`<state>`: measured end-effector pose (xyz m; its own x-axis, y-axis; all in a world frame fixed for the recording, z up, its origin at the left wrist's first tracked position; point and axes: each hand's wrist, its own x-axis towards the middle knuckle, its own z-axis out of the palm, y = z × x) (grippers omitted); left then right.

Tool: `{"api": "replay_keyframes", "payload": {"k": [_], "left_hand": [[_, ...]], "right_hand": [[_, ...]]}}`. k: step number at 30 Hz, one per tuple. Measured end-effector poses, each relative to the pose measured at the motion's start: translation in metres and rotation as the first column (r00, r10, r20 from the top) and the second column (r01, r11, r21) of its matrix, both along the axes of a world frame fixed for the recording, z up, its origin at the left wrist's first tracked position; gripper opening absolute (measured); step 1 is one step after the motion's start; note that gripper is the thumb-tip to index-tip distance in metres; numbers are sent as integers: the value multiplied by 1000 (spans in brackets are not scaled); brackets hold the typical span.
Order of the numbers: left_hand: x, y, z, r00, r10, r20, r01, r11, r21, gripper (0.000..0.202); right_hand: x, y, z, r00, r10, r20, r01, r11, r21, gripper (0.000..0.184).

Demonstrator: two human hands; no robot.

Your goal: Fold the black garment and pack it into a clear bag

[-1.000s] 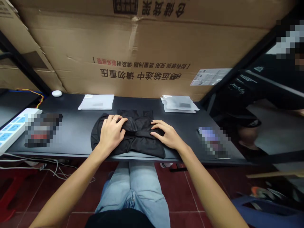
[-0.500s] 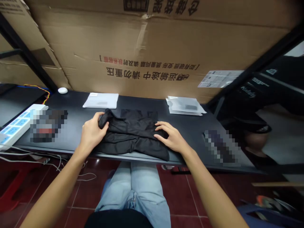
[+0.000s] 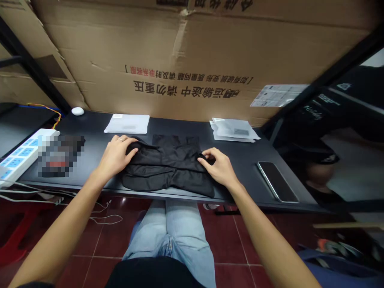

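Note:
A black fabric garment [image 3: 166, 170] lies folded on the black desk [image 3: 240, 176], its layers bunched into a rough rectangle. My left hand [image 3: 117, 154] grips the garment's left edge, with the thumb over a fold. On the right side, my right hand [image 3: 217, 166] pinches a small fold of the cloth between thumb and fingers. The part of the garment under each hand is hidden.
Two translucent plastic packets [image 3: 126, 124] [image 3: 234, 130] lie on the far side of the desk. A smartphone [image 3: 277, 182] sits at the right, a blurred object [image 3: 57, 156] and a white power strip [image 3: 18, 158] at the left. A large cardboard box [image 3: 180, 60] stands behind.
My left hand has moved down and left, and the bunched cloth it lifted now lies flatter. My right hand has drawn closer to the garment's edge and pinches a fold.

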<state>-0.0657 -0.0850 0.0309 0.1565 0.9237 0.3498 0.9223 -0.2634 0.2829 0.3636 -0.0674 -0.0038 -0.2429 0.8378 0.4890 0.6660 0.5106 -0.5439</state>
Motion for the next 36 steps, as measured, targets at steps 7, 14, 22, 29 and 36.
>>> {"api": "replay_keyframes", "payload": {"k": [7,14,22,29,36], "left_hand": [[-13,-23,20,961,-191,198,191,981,22,19],[-44,-74,3,893,-411,183,446,860,-249,28],[-41,-82,18,889,-458,-14,428,841,-330,10],[23,-19,34,859,-476,-189,472,879,-71,28],[62,17,40,741,-621,-256,542,777,-320,12]], "right_hand": [[15,-21,21,978,132,-164,-141,989,-41,13],[37,-67,24,892,447,59,-443,893,-74,24],[38,-79,28,839,512,182,-507,858,-78,20],[26,-29,34,909,302,286,-325,945,35,37],[22,6,34,763,387,517,-447,894,-9,20]]}}
